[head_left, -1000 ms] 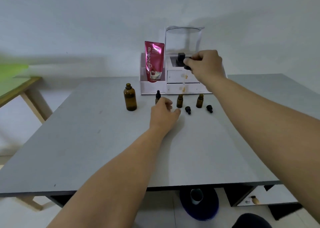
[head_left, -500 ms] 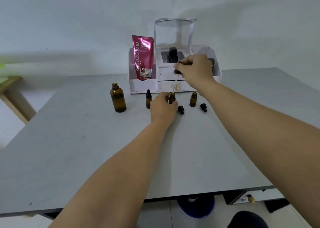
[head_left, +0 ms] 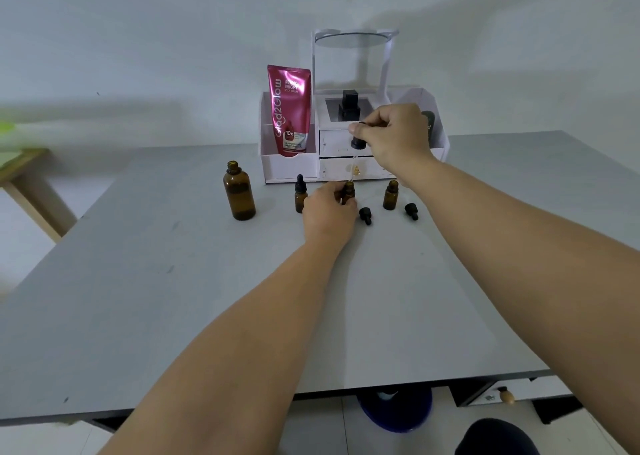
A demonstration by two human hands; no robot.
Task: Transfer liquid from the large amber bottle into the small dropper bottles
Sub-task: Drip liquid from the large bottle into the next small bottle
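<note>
Caps (head_left: 365, 215) (two, loose) lie beside the dropper bottle (head_left: 349, 191), organizer (head_left: 289, 167) behind the pipette (head_left: 358, 142).

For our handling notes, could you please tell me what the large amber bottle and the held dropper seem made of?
The large amber bottle looks like glass: glossy, translucent brown; possibly plastic. The dropper in the right hand has a matte black bulb, likely rubber, and a clear tube, glass or plastic.
</note>
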